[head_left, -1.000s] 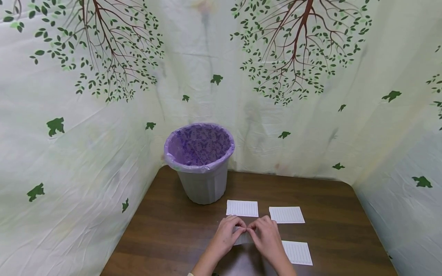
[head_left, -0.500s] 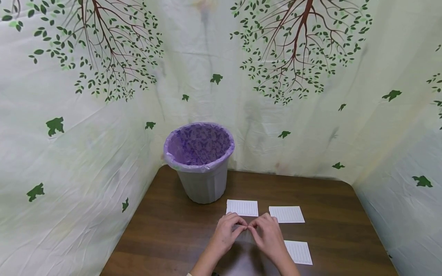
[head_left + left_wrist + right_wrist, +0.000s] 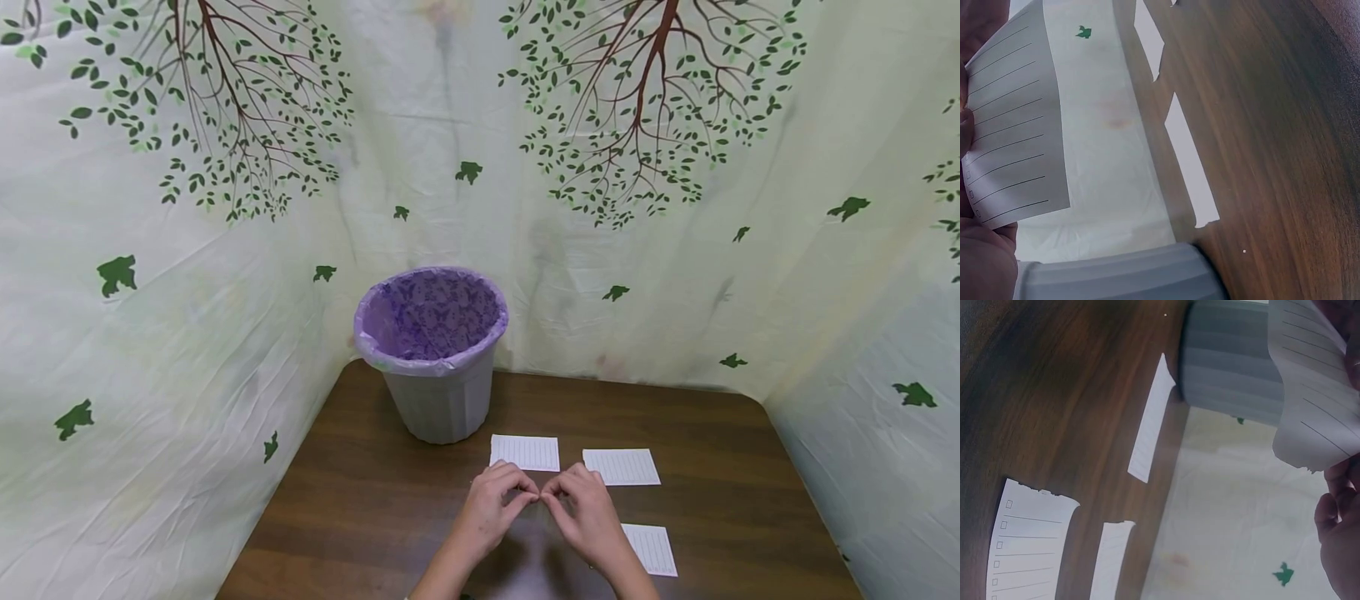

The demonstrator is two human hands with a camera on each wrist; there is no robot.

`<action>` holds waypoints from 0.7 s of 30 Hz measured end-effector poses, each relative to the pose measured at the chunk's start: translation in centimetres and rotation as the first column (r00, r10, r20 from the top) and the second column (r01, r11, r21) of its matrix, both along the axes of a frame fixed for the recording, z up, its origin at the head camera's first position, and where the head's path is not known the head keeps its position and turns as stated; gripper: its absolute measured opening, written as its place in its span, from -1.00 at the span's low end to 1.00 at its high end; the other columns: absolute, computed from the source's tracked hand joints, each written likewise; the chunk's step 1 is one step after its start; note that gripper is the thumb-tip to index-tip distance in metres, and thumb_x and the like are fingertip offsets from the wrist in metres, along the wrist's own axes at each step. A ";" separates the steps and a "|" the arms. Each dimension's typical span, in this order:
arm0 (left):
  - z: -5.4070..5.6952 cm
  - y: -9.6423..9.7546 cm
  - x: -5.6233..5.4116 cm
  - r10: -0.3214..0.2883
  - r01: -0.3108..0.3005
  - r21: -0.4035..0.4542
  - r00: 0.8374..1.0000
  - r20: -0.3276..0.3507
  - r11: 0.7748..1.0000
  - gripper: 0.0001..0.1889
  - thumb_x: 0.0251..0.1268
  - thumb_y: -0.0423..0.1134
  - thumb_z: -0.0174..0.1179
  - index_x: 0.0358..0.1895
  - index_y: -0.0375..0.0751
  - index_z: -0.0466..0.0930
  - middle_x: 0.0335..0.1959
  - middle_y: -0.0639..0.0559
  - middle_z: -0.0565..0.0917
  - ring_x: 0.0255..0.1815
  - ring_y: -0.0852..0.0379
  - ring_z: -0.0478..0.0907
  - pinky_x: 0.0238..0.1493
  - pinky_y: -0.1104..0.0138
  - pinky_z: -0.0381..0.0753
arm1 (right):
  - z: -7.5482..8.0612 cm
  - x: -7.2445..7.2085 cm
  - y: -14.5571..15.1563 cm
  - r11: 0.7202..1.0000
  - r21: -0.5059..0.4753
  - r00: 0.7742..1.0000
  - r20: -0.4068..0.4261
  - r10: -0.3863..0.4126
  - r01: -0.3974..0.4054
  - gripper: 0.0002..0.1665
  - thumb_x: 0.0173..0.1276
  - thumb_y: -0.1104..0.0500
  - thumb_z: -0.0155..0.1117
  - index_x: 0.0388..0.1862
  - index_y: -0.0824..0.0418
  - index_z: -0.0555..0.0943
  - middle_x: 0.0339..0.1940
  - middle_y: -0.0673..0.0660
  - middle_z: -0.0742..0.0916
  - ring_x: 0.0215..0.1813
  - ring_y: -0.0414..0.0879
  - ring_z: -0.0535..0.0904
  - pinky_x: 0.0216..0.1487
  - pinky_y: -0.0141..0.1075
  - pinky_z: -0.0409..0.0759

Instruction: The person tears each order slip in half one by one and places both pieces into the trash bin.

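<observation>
Between them, both hands hold up a sheet of lined paper (image 3: 1016,125) by its edge, above the table. My left hand (image 3: 489,507) pinches it with thumb and fingertips, and my right hand (image 3: 587,510) does likewise, the fingertips of both nearly meeting in the head view. From the right wrist, the held sheet (image 3: 1313,381) looks curved, with a ragged lower corner. Three lined slips lie on the table: one behind the left hand (image 3: 524,452), one behind the right hand (image 3: 622,467), and one beside the right wrist (image 3: 651,550), with checkboxes and a torn edge.
A grey bin (image 3: 442,404) with a purple liner stands at the back left of the brown wooden table (image 3: 712,433). Fabric curtains (image 3: 555,283) printed with trees and leaves enclose the back and sides.
The hands have risen slightly, and the right forearm has shifted a little to the right. The held sheet, visible between the hands a second ago, now barely shows in the head view.
</observation>
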State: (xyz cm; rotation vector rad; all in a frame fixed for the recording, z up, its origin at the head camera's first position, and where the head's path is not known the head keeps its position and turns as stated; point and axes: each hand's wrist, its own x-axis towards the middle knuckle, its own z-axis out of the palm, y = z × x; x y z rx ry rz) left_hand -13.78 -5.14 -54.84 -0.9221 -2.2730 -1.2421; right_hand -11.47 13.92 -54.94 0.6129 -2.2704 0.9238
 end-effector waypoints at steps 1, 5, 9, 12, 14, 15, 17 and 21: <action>0.0 0.0 0.0 -0.004 0.004 0.001 1.000 -0.003 1.000 -0.95 0.27 -0.23 0.45 -0.30 -0.06 0.76 -0.37 0.18 0.75 -0.25 0.26 0.63 -0.13 0.44 0.59 | 0.0 0.0 0.0 1.000 -0.007 1.000 0.009 0.004 -0.004 -0.63 0.07 0.35 0.64 -0.41 -0.08 0.67 -0.47 -0.29 0.62 -0.30 -0.35 0.41 -0.18 -0.41 0.22; 0.2 0.0 0.1 -0.022 0.022 0.012 1.000 -0.010 1.000 -0.95 0.30 -0.23 0.44 -0.30 -0.08 0.76 -0.37 0.18 0.75 -0.25 0.25 0.63 -0.14 0.48 0.56 | 0.2 0.2 0.1 0.999 -0.041 0.999 0.045 0.021 -0.020 -0.62 0.09 0.37 0.63 -0.41 -0.09 0.67 -0.46 -0.30 0.63 -0.31 -0.35 0.44 -0.18 -0.40 0.23; 0.3 0.0 0.1 -0.041 0.041 0.021 0.999 -0.022 0.999 -0.95 0.28 -0.27 0.45 -0.30 -0.07 0.75 -0.37 0.18 0.74 -0.27 0.27 0.60 -0.17 0.52 0.53 | 0.2 0.3 0.1 0.996 -0.076 0.997 0.071 0.042 -0.037 -0.64 0.10 0.38 0.61 -0.41 -0.08 0.68 -0.44 -0.27 0.63 -0.33 -0.32 0.47 -0.19 -0.40 0.25; 0.1 -0.1 0.0 -0.052 0.053 0.025 0.998 -0.027 0.998 -0.95 0.29 -0.27 0.45 -0.29 -0.07 0.75 -0.37 0.19 0.74 -0.28 0.28 0.58 -0.18 0.54 0.50 | 0.1 0.4 0.2 0.995 -0.093 0.995 0.089 0.051 -0.043 -0.65 0.12 0.37 0.61 -0.41 -0.07 0.69 -0.44 -0.26 0.64 -0.34 -0.31 0.50 -0.19 -0.40 0.28; 0.0 -0.1 -0.1 -0.058 0.058 0.028 0.998 -0.029 0.998 -0.95 0.30 -0.25 0.44 -0.29 -0.06 0.75 -0.37 0.19 0.74 -0.28 0.29 0.57 -0.18 0.54 0.50 | 0.0 0.4 0.2 0.994 -0.105 0.993 0.109 0.052 -0.041 -0.65 0.13 0.37 0.60 -0.41 -0.08 0.69 -0.43 -0.27 0.64 -0.34 -0.32 0.51 -0.20 -0.40 0.30; 0.0 -0.1 -0.1 -0.059 0.060 0.029 0.998 -0.029 0.998 -0.96 0.31 -0.25 0.43 -0.29 -0.06 0.75 -0.37 0.19 0.74 -0.28 0.29 0.57 -0.17 0.55 0.49 | 0.0 0.4 0.2 0.993 -0.113 0.991 0.122 0.053 -0.039 -0.65 0.14 0.37 0.60 -0.41 -0.09 0.69 -0.42 -0.27 0.65 -0.34 -0.33 0.51 -0.20 -0.39 0.31; -0.1 -0.1 -0.1 -0.064 0.065 0.033 0.997 -0.033 0.997 -0.96 0.31 -0.24 0.43 -0.29 -0.06 0.75 -0.36 0.20 0.74 -0.29 0.29 0.57 -0.17 0.55 0.49 | 0.0 0.5 0.2 0.991 -0.127 0.987 0.149 0.053 -0.034 -0.65 0.16 0.36 0.59 -0.41 -0.11 0.70 -0.41 -0.28 0.65 -0.34 -0.35 0.50 -0.20 -0.37 0.32; 0.0 -0.1 0.0 -0.068 0.069 0.034 0.998 -0.019 0.997 -0.95 0.29 -0.26 0.44 -0.30 -0.05 0.75 -0.36 0.20 0.74 -0.29 0.28 0.56 -0.16 0.58 0.46 | 0.1 0.6 0.2 0.988 -0.151 0.979 0.197 0.058 -0.028 -0.66 0.20 0.35 0.57 -0.40 -0.12 0.70 -0.40 -0.30 0.65 -0.32 -0.40 0.49 -0.20 -0.33 0.35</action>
